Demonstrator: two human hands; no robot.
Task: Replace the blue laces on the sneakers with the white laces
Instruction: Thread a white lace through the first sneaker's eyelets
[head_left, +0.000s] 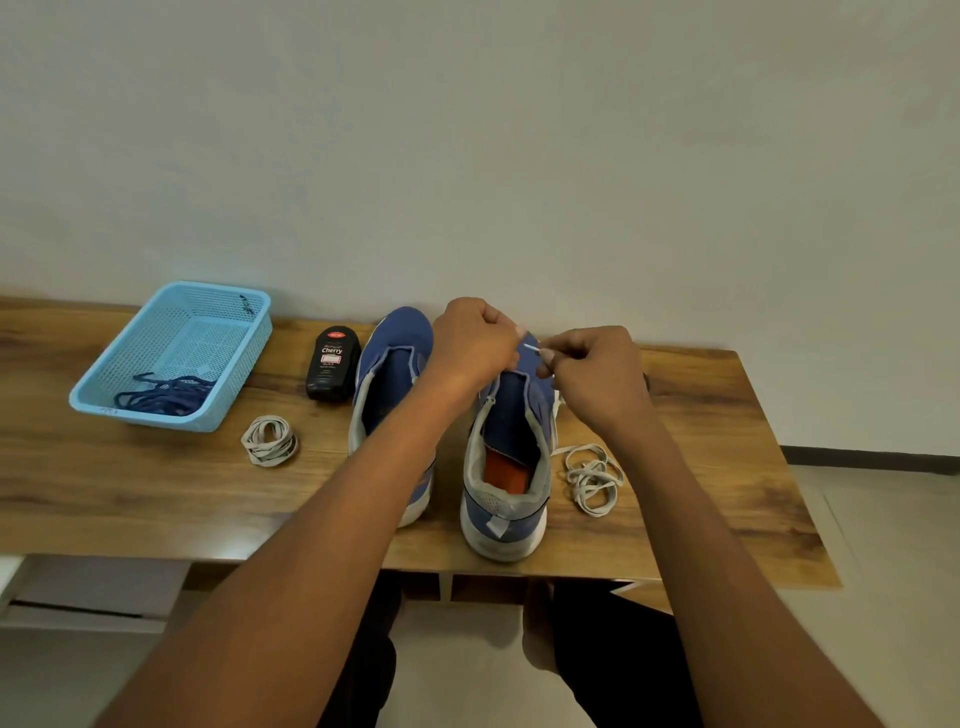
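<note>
The left hand (475, 338) hides the toe of the right blue fabric sneaker (506, 467) on the wooden table (156, 493); both curled grips, right hand (592, 374) included, pinch the white flat lace (592, 478) tip.

Both bare forearms rise from the lower edge of the frame and converge toward the centre. The left hand (475, 340) sits just left of centre, back of the hand facing up, fingers curled tight into a fist-like grip with the knuckles highest. The right hand (597, 371) sits just right of it and slightly lower, fingers also curled, thumb and forefinger pinching the tip of a white lace (531, 347) that points toward the left hand. The two hands nearly meet, fingertips close together.
</note>
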